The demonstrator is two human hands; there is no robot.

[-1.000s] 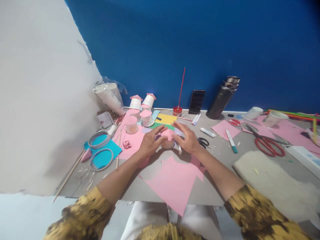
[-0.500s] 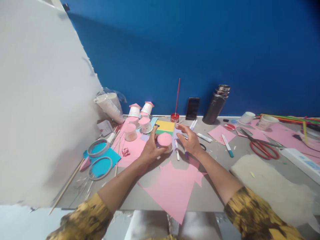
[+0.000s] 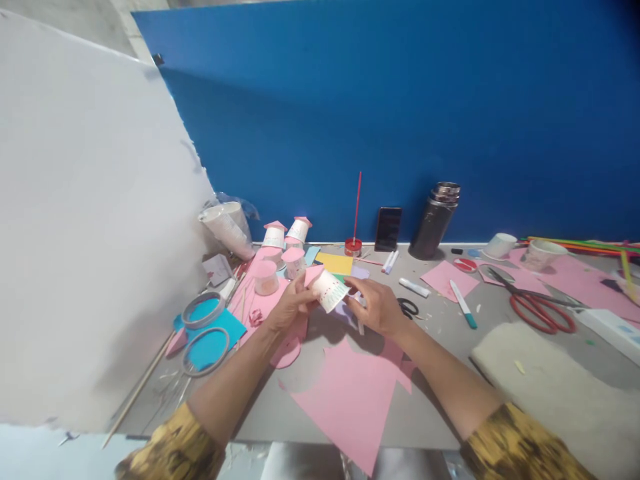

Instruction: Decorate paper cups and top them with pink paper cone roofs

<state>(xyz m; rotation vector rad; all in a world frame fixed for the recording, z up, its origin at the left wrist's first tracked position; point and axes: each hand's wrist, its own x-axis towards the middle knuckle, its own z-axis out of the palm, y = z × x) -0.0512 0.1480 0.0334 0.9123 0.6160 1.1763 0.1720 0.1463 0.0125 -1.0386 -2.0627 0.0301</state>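
A white paper cup [image 3: 330, 291] with small coloured marks is tilted on its side above the table. A pink paper cone [image 3: 313, 274] caps its base, on the left. My left hand [image 3: 291, 307] is closed on the cup at the cone end. My right hand [image 3: 376, 305] is closed at the cup's open rim, fingertips on its edge. Similar cups with pink tops, such as one decorated cup [image 3: 295, 263] and a plainer cup [image 3: 265, 279], stand behind my left hand. In front lies a cut sheet of pink paper [image 3: 350, 393].
Embroidery hoops [image 3: 205, 350] and blue felt [image 3: 227, 327] lie left. Black scissors [image 3: 408, 307], a marker [image 3: 414, 287], a teal-tipped pen [image 3: 463, 303] and red-handled scissors [image 3: 543, 315] lie right. A dark flask [image 3: 434, 223] and a phone [image 3: 389, 229] stand against the blue panel [image 3: 320, 120].
The capped cup was upright between both hands, then held by my left hand with the right apart. Now it is lifted and tipped sideways, with my right hand at its rim.
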